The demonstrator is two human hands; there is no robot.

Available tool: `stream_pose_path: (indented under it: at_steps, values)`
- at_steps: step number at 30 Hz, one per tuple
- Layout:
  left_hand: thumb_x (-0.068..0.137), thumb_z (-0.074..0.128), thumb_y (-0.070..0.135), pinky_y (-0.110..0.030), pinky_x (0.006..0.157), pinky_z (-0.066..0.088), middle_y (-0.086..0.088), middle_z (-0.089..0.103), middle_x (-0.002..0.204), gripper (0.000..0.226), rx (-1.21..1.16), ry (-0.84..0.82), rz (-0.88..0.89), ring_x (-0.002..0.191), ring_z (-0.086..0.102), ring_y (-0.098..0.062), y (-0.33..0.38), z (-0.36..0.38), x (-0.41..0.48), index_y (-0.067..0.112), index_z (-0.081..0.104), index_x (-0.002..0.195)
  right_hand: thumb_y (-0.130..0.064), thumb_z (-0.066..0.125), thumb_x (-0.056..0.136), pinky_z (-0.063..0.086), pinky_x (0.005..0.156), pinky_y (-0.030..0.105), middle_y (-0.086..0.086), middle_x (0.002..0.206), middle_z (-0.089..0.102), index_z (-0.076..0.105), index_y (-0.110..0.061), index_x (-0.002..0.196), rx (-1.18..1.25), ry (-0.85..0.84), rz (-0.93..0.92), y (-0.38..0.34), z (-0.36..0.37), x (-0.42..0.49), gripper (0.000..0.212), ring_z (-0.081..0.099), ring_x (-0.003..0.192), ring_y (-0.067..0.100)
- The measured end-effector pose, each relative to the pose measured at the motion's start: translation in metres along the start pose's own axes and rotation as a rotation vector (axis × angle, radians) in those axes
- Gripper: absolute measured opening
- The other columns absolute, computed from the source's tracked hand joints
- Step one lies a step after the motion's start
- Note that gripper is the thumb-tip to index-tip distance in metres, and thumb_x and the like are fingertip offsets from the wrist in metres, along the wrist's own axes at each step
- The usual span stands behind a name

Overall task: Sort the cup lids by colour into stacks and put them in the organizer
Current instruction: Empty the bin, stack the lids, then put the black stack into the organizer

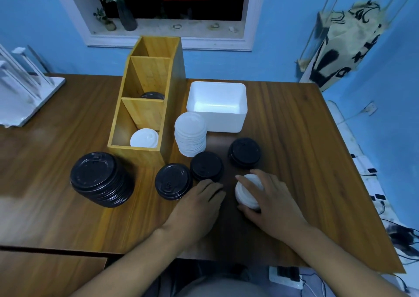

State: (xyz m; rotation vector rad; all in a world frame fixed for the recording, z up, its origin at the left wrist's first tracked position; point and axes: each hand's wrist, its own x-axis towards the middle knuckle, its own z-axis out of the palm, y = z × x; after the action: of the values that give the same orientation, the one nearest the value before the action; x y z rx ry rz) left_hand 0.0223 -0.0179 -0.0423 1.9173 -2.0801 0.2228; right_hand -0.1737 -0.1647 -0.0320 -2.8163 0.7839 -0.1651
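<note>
My right hand (269,197) grips a short stack of white lids (246,192) standing on the table. My left hand (199,203) rests flat beside it, fingertips touching a small black lid stack (206,165). More black lids: a tall stack (99,179) at the left, a low stack (172,181) and another (244,152) further right. A tall white stack (190,137) stands beside the wooden organizer (174,74). Its near compartment holds white lids (144,138), its middle one black lids (152,95).
An empty white bin (217,106) stands behind the white stack. A white rack (20,86) sits at the table's far left. The table edge runs close on the right, with cables and power strips on the floor beyond.
</note>
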Motion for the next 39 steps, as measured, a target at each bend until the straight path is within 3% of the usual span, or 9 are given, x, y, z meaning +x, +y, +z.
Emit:
stream_pose_path:
  at_steps: [4,7,10,13,15,22,29,39]
  values:
    - [0.089,0.072,0.026,-0.038,0.104,0.047,-0.002,0.069,0.124,0.029,0.038,0.065,-0.028,0.119,0.061,-0.024,-0.009,-0.024,-0.013,0.014,0.075,0.115,-0.063,0.060,0.082,0.043,0.105,0.040,-0.010,0.148,0.033,0.030,-0.041,0.152,0.135,-0.013,0.025,0.004,-0.006,0.003,0.079,0.035,0.130,0.015]
    - [0.091,0.070,0.032,-0.043,0.103,0.048,-0.005,0.066,0.130,0.036,0.081,0.119,-0.194,0.124,0.058,-0.029,-0.027,-0.042,-0.023,0.013,0.073,0.121,-0.056,0.074,0.078,0.041,0.105,0.037,-0.014,0.147,0.038,0.036,-0.040,0.148,0.274,0.082,0.034,-0.001,-0.023,0.022,0.082,0.035,0.131,0.010]
    - [0.091,0.068,0.048,-0.047,0.107,0.045,-0.007,0.056,0.142,0.057,0.128,0.027,-0.396,0.133,0.050,-0.032,-0.048,-0.043,-0.033,0.014,0.062,0.136,-0.050,0.081,0.075,0.037,0.102,0.030,-0.014,0.143,0.045,0.039,-0.036,0.142,0.355,0.192,0.016,-0.022,-0.045,0.067,0.080,0.040,0.127,0.006]
    - [0.094,0.062,0.056,-0.048,0.107,0.047,-0.006,0.048,0.151,0.064,0.092,-0.018,-0.463,0.137,0.047,-0.031,-0.056,-0.033,-0.040,0.015,0.055,0.143,-0.050,0.081,0.076,0.038,0.097,0.020,-0.008,0.138,0.052,0.047,-0.028,0.136,0.411,0.267,-0.044,-0.050,-0.061,0.120,0.073,0.043,0.119,0.001]
    - [0.096,0.062,0.055,-0.048,0.106,0.049,-0.006,0.045,0.153,0.064,0.044,-0.002,-0.476,0.139,0.044,-0.030,-0.056,-0.027,-0.041,0.015,0.053,0.145,-0.052,0.077,0.078,0.039,0.098,0.021,-0.007,0.139,0.053,0.050,-0.025,0.135,0.411,0.292,-0.068,-0.066,-0.067,0.150,0.069,0.045,0.122,0.006]
    - [0.100,0.057,0.053,-0.049,0.106,0.048,-0.008,0.040,0.157,0.062,-0.024,0.066,-0.488,0.144,0.041,-0.030,-0.056,-0.013,-0.045,0.013,0.052,0.147,-0.051,0.069,0.087,0.034,0.112,0.038,-0.002,0.159,0.034,0.045,-0.029,0.146,0.255,0.169,-0.095,-0.084,-0.056,0.194,0.067,0.035,0.141,0.021]
    - [0.101,0.054,0.054,-0.048,0.110,0.045,-0.008,0.039,0.159,0.063,0.014,0.075,-0.477,0.147,0.039,-0.029,-0.055,-0.012,-0.047,0.014,0.050,0.149,-0.061,0.054,0.091,0.043,0.105,0.047,0.010,0.154,0.043,0.048,-0.025,0.146,-0.037,0.314,-0.168,-0.086,-0.037,0.191,0.066,0.044,0.135,0.030]
    - [0.101,0.056,0.052,-0.049,0.109,0.045,-0.011,0.042,0.157,0.061,-0.019,0.100,-0.456,0.146,0.040,-0.032,-0.056,-0.009,-0.047,0.011,0.054,0.147,-0.064,0.052,0.092,0.048,0.098,0.047,0.014,0.153,0.043,0.039,-0.025,0.149,-0.248,0.262,-0.188,-0.087,-0.032,0.194,0.070,0.050,0.129,0.032]
